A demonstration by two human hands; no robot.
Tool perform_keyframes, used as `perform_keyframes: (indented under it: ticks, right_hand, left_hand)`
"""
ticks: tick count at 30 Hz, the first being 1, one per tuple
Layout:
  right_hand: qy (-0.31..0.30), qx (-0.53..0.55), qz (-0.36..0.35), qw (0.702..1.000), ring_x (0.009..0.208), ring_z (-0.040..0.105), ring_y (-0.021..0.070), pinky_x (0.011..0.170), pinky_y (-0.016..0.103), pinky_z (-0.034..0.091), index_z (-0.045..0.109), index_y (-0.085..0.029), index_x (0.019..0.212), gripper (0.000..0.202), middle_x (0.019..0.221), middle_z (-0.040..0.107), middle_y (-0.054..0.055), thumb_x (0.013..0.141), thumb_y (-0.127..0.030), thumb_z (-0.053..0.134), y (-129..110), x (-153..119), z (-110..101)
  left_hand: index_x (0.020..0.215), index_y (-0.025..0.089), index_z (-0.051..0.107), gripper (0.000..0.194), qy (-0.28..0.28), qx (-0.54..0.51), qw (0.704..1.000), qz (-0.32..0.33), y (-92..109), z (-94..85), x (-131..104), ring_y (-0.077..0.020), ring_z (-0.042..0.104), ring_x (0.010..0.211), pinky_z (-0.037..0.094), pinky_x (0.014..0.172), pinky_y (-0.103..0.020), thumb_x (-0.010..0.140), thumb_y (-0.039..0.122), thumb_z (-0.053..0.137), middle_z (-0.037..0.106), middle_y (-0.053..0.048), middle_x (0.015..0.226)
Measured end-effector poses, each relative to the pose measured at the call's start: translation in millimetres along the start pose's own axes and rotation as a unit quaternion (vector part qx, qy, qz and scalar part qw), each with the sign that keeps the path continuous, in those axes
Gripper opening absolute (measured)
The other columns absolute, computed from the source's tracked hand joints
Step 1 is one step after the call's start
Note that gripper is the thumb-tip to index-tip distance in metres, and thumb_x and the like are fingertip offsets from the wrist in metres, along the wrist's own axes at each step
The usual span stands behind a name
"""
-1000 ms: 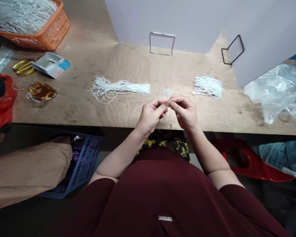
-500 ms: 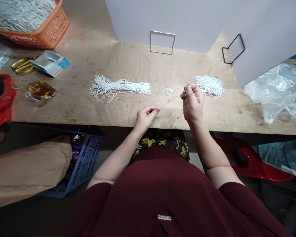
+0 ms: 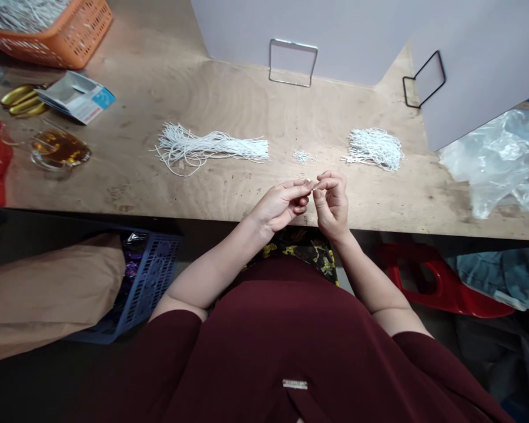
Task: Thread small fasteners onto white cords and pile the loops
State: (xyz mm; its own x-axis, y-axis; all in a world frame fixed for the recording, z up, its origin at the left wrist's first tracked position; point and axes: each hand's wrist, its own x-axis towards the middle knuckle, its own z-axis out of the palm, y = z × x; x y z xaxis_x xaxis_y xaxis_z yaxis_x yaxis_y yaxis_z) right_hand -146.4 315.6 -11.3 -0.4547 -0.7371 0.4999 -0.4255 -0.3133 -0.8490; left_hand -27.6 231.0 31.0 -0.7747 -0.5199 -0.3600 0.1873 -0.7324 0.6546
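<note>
My left hand (image 3: 283,204) and my right hand (image 3: 334,205) meet fingertip to fingertip over the front edge of the table. Both are closed in a pinch at a white cord (image 3: 313,189); only a tiny bit of it shows, the rest is hidden by the fingers. Beyond them lies a small heap of short white pieces (image 3: 302,157). On the left stretches a bundle of long white cords (image 3: 220,147), loose at its left end and even at its right. A second, more compact pile of white cords (image 3: 376,149) rests to the right.
Pale panels with a silver wire handle (image 3: 293,63) and a black handle (image 3: 424,79) stand at the back. Leftward are an orange basket (image 3: 70,41), an opened box (image 3: 77,98), gold-handled scissors (image 3: 24,101) and a glass cup (image 3: 60,149). Clear plastic (image 3: 496,161) lies right.
The hands have come together; the cord stretched between them is now mostly hidden. My right hand has moved down, away from the right pile, and my left hand rightward. The view has shifted slightly.
</note>
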Motion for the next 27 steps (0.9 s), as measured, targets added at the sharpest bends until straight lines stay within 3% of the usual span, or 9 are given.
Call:
perform_keyframes:
  ticks: [4,9,11,14,16,18,21,27]
  right_hand:
    - [-0.085,0.008,-0.021,0.996,0.136,0.047,0.0285,0.119,0.057,0.036,0.058,-0.026,0.095,0.023,0.133,0.054,0.009,0.094,-0.048,0.062,-9.5,13.3,-6.8]
    - [-0.174,0.04,-0.041,0.983,0.131,0.052,0.0297,0.114,0.06,0.041,0.057,-0.026,0.091,0.023,0.127,0.06,0.008,0.09,-0.047,0.067,-18.0,30.8,1.0]
    - [-0.149,0.047,-0.058,0.986,0.119,0.057,0.0265,0.106,0.054,0.048,0.056,-0.027,0.093,0.02,0.118,0.061,0.007,0.093,-0.046,0.063,-17.6,28.6,12.9]
    - [-0.051,0.074,-0.043,0.995,0.097,0.06,0.021,0.092,0.044,0.053,0.054,-0.028,0.095,0.022,0.099,0.058,0.004,0.097,-0.049,0.057,-18.7,18.5,35.4]
    - [-0.004,0.112,0.003,0.994,0.085,0.059,0.0173,0.081,0.037,0.053,0.052,-0.028,0.096,0.027,0.091,0.055,0.002,0.097,-0.054,0.056,-22.9,12.5,48.0]
    - [-0.003,0.161,0.077,0.984,0.07,0.054,0.0131,0.065,0.031,0.05,0.05,-0.027,0.095,0.032,0.085,0.053,0.0,0.095,-0.059,0.059,-28.9,10.3,54.5]
    - [-0.053,0.251,0.189,0.948,0.051,0.04,0.0074,0.047,0.025,0.037,0.048,-0.026,0.091,0.041,0.072,0.048,-0.006,0.087,-0.061,0.069,-36.0,16.0,49.8]
    - [-0.209,0.336,0.321,0.861,0.044,0.032,0.0009,0.042,0.02,0.027,0.057,-0.019,0.08,0.043,0.068,0.059,-0.006,0.073,-0.047,0.088,-31.5,42.8,15.7]
  left_hand:
    - [0.067,0.015,0.064,0.018,0.043,0.181,0.979,0.088,13.9,-3.3,-6.4,-0.0042,0.042,0.048,0.023,0.044,-0.019,0.072,0.02,0.081,0.05,0.004,0.06]
    - [0.057,0.015,0.063,0.016,0.018,0.392,0.901,0.184,46.1,-0.5,-21.4,-0.0074,0.042,0.052,0.027,0.049,-0.023,0.068,0.008,0.073,0.053,0.002,0.056]
    - [0.055,0.015,0.062,0.017,0.045,0.427,0.872,0.236,50.2,0.6,-27.3,-0.0083,0.041,0.054,0.028,0.051,-0.024,0.067,0.007,0.072,0.052,0.002,0.055]
    - [0.059,0.017,0.064,0.015,0.116,0.459,0.819,0.325,40.1,-0.5,-33.9,-0.0091,0.04,0.055,0.031,0.055,-0.025,0.069,0.008,0.071,0.049,0.003,0.055]
    - [0.063,0.019,0.067,0.012,0.159,0.469,0.782,0.38,27.6,-4.6,-35.7,-0.0101,0.04,0.056,0.035,0.059,-0.026,0.072,0.01,0.071,0.05,0.003,0.056]
    - [0.068,0.02,0.07,0.009,0.185,0.472,0.756,0.414,17.3,-11.8,-35.1,-0.0121,0.044,0.059,0.039,0.065,-0.027,0.074,0.014,0.072,0.055,0.001,0.06]
    - [0.076,0.023,0.076,0.003,0.182,0.473,0.747,0.43,14.8,-25.8,-31.4,-0.0159,0.052,0.067,0.045,0.075,-0.03,0.077,0.02,0.075,0.065,-0.003,0.07]
    - [0.084,0.025,0.08,0.009,0.061,0.486,0.774,0.401,45.9,-39.4,-27.2,-0.0186,0.06,0.074,0.048,0.081,-0.033,0.076,0.023,0.08,0.068,-0.004,0.074]
